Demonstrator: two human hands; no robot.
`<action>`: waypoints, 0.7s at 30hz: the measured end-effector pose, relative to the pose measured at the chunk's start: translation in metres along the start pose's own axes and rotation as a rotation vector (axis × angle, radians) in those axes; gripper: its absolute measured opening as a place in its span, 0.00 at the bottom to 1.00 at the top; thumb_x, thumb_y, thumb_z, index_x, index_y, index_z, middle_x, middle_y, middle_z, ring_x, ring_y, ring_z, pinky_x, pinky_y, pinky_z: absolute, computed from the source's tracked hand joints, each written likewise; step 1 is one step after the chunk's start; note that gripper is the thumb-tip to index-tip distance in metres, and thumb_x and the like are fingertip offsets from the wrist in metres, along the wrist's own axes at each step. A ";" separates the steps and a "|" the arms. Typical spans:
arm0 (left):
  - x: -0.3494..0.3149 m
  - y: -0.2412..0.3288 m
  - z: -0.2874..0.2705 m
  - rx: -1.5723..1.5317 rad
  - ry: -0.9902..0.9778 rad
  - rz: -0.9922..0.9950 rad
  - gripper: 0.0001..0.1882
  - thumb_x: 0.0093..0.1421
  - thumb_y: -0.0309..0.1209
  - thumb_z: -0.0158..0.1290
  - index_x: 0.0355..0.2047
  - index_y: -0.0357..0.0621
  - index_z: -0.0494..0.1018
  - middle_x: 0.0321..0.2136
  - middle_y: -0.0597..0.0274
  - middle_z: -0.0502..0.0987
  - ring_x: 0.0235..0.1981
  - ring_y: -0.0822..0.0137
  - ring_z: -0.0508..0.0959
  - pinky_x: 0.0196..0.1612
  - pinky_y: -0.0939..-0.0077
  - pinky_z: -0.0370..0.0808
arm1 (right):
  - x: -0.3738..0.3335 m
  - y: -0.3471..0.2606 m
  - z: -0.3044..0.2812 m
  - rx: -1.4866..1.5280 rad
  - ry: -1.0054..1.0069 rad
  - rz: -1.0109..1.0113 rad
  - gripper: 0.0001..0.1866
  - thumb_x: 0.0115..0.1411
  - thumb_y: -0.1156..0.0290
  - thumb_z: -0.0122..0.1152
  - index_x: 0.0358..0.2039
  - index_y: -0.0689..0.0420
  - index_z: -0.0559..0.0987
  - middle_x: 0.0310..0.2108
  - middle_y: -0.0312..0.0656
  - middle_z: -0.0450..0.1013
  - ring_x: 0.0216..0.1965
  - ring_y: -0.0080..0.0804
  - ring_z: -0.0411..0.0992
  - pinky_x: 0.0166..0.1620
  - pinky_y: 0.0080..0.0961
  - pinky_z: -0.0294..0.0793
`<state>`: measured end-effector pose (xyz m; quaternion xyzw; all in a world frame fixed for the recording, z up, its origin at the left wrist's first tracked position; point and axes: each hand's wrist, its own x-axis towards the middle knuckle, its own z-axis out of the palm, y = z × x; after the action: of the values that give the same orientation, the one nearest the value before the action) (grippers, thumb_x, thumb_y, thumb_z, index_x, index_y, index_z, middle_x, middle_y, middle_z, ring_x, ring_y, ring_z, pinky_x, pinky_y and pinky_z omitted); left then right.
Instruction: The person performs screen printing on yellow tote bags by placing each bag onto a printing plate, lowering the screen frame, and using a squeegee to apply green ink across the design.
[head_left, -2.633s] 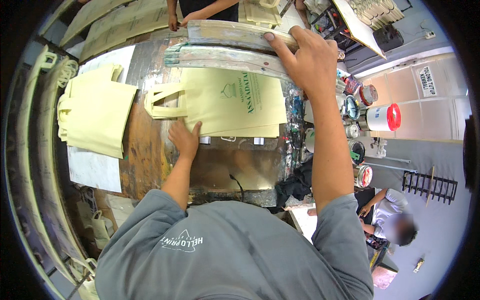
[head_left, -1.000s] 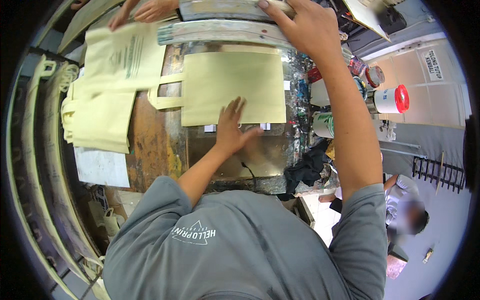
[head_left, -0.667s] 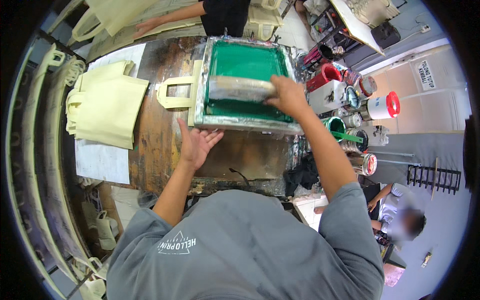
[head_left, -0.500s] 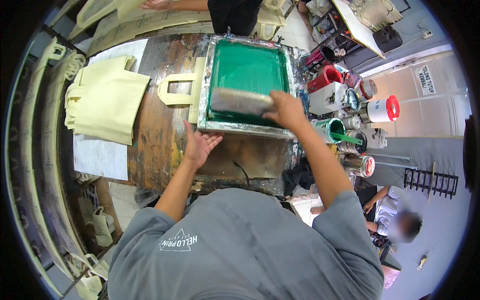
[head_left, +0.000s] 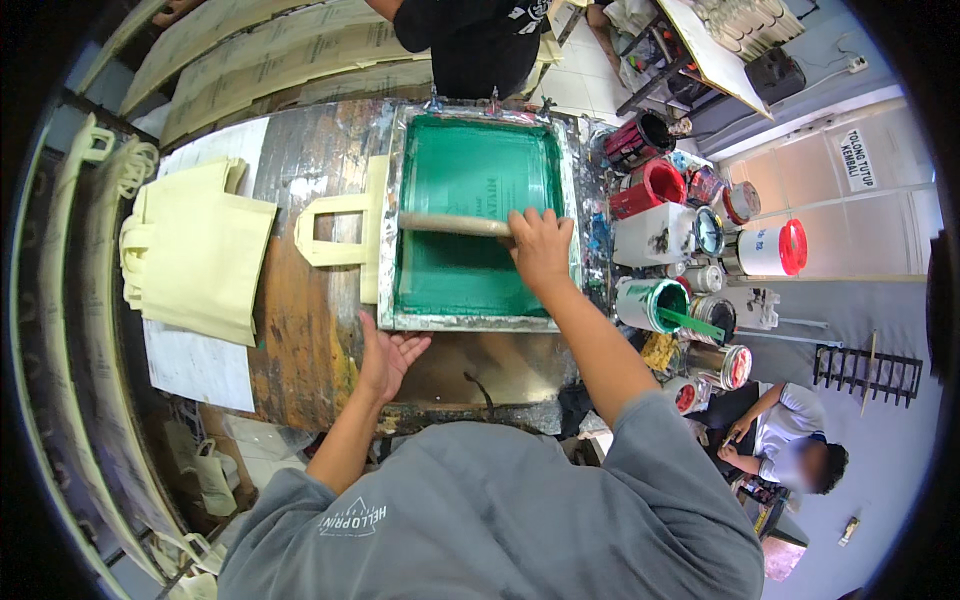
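Observation:
A screen-printing frame [head_left: 462, 323] lies flat on the table, its mesh coated with green ink [head_left: 465, 280]. My right hand [head_left: 541, 245] is closed around the right end of a long squeegee [head_left: 450, 224], which stands across the middle of the mesh. Open, with fingers spread, my left hand [head_left: 388, 358] is at the frame's near left corner, fingertips by its edge. Beneath the frame's left side, a cream tote bag [head_left: 374, 225] sticks out with its handle loop to the left. Most of that bag is hidden by the frame.
Cream tote bags [head_left: 200, 255] are stacked at left on white paper. Paint cans, including a green-ink can [head_left: 645, 303] with a green stirrer [head_left: 692, 323], crowd the right side. Racks of bags [head_left: 270, 65] stand behind. One person [head_left: 485, 50] is across the table; another [head_left: 790, 425] sits at right.
My right hand has moved the squeegee away from me, from the near part of the mesh to its middle. The view has shifted, and the person across has moved an arm.

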<state>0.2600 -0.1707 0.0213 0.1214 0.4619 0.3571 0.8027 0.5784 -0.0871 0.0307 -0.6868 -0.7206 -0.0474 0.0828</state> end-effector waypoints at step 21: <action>0.237 0.187 0.164 1.716 0.160 1.718 0.37 0.60 0.64 0.61 0.50 0.40 0.78 0.45 0.49 0.79 0.49 0.48 0.77 0.54 0.52 0.72 | 0.195 0.066 0.050 -0.036 0.086 -0.083 0.28 0.48 0.59 0.81 0.48 0.46 0.76 0.44 0.34 0.77 0.51 0.41 0.76 0.49 0.51 0.71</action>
<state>0.3852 0.1480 0.0534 0.8568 0.3657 0.3575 -0.0668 0.6334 0.1168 0.0147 -0.6550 -0.7433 -0.0935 0.0993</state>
